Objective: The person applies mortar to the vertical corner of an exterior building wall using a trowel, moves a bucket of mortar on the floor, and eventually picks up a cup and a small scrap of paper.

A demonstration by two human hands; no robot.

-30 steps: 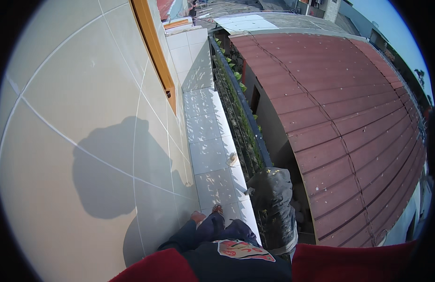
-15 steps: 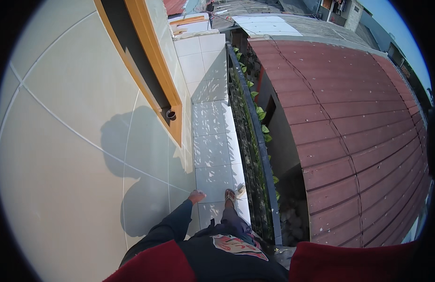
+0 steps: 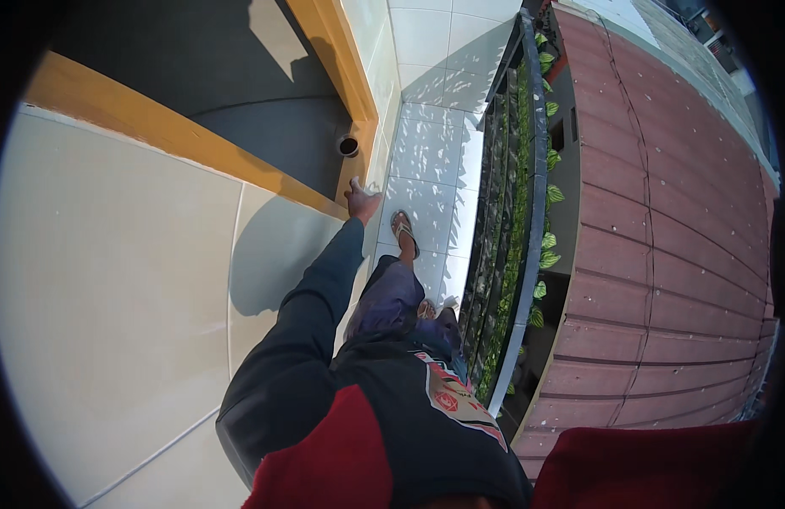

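My left hand (image 3: 361, 202) reaches forward along the wall at the orange window frame (image 3: 369, 136). Its fingers are apart and hold nothing. Just beyond the fingertips stands a small cup (image 3: 347, 146) with dark contents, on the sill at the frame's corner. A short gap separates the hand from the cup. My left arm is in a dark sleeve with red at the shoulder. I cannot see my right hand; on that side only a red part of the clothing (image 3: 639, 462) shows at the lower edge.
The narrow tiled walkway (image 3: 426, 144) lies between the tiled wall (image 3: 129, 280) and a dark railing (image 3: 537, 170). Green leafy plants (image 3: 549, 242) grow along the railing. Past it, lower down, spreads a red metal roof (image 3: 664, 254) with a cable across it. My sandalled foot (image 3: 403, 233) is on the tiles.
I have stepped forward, and the window opening and cup are now much closer. My left hand has risen from beside the walkway to the sill, its fingers stretching toward the cup.
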